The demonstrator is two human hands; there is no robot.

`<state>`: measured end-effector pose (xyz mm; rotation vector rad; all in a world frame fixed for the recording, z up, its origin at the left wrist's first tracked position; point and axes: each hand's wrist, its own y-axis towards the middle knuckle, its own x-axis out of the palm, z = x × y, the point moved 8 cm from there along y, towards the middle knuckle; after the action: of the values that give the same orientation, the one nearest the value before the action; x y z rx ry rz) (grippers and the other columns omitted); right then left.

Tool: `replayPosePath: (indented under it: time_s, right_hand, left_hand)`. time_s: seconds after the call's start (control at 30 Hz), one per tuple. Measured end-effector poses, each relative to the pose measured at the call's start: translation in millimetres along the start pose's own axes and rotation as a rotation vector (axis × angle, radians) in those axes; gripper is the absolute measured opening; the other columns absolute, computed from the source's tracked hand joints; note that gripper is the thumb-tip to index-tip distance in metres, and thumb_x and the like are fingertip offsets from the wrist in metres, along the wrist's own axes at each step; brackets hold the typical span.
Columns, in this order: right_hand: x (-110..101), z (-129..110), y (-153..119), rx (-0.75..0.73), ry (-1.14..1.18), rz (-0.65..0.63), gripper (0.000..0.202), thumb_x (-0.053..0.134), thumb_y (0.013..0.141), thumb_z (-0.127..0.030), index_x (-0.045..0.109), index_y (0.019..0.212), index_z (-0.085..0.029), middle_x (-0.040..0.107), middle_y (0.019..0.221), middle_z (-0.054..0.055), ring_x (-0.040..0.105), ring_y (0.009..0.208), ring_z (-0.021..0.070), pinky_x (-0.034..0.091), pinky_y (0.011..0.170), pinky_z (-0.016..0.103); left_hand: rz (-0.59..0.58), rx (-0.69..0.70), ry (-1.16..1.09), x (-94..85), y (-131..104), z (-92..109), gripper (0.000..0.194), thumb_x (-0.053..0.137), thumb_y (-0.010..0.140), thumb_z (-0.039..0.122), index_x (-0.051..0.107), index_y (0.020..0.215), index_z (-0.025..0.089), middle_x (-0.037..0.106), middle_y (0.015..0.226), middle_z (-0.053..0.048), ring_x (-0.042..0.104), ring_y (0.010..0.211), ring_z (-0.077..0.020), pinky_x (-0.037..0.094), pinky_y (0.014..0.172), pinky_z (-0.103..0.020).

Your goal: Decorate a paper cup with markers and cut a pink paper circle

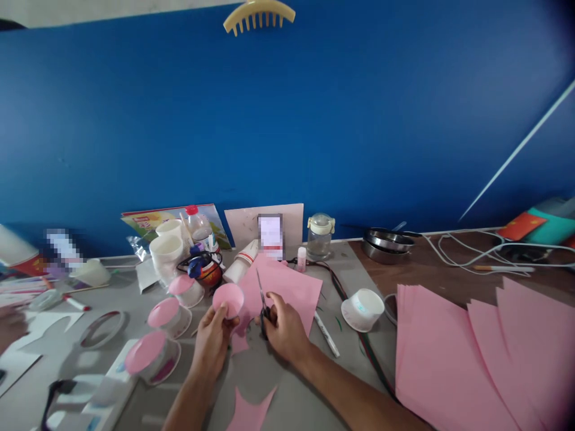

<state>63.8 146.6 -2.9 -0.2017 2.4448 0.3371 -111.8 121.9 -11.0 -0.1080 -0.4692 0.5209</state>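
My left hand (214,335) pinches a round pink paper piece (228,294) between thumb and fingers, its face turned up. Just to the right, my right hand (285,329) is closed around a pair of scissors (265,311), whose blades point up and away from me. The blades are apart from the round piece. Behind both hands lies a pink paper sheet (291,287). A cut pink scrap (251,410) rests nearer to me. To the left, several white paper bowls (173,326) carry pink round tops.
A plain white bowl (366,308) and a white marker (327,333) are on the right, before a stack of pink sheets (444,353). Behind stand a glue stick (301,259), lidded jar (320,236), phone (271,233) and paper cups (166,254). Another person's hand (11,326) shows far left.
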Motion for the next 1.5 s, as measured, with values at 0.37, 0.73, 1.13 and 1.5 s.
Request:
replayPosePath:
  time_s: [0.37,0.73,1.13,1.5]
  right_hand:
    - [-19,-3,7,-0.015,-0.412,-0.077,0.033,0.053,0.09,-0.029,0.06,0.12,-0.015,0.071,0.105,0.014,0.064,0.1,0.0279,0.036,0.087,0.039]
    - [-23,-16,8,-0.064,-0.517,-0.177,0.039,0.057,0.087,-0.028,0.06,0.119,-0.006,0.072,0.101,0.021,0.069,0.094,0.0306,0.048,0.08,0.039]
    - [-37,-36,-5,-0.15,-0.505,-0.183,0.022,0.054,0.088,-0.022,0.073,0.084,-0.013,0.076,0.084,0.018,0.073,0.078,0.0286,0.049,0.064,0.032]
    - [-49,18,-29,0.277,0.521,0.068,0.032,0.058,0.08,-0.02,0.06,0.112,-0.018,0.068,0.087,0.002,0.062,0.077,0.0156,0.048,0.069,0.024]
  left_hand:
    - [-0.053,0.031,0.076,6.4,-3,0,0.032,0.086,0.047,0.022,0.066,0.07,0.015,0.065,0.062,0.003,0.056,0.05,-0.0092,0.049,0.053,-0.021]
    - [-0.219,0.134,0.398,26.8,-10,7,0.034,0.085,0.052,0.034,0.07,0.074,0.014,0.063,0.061,-0.001,0.052,0.05,-0.0113,0.044,0.047,-0.021]
    - [-0.288,0.058,0.322,31.8,-6,-6,0.048,0.089,0.045,0.04,0.068,0.08,0.013,0.061,0.054,0.002,0.048,0.042,-0.0089,0.036,0.04,-0.019]
    - [-0.575,-0.032,0.36,64.7,-43,-17,0.047,0.087,0.05,0.026,0.068,0.092,0.016,0.063,0.059,0.0,0.051,0.046,-0.0117,0.04,0.041,-0.021]
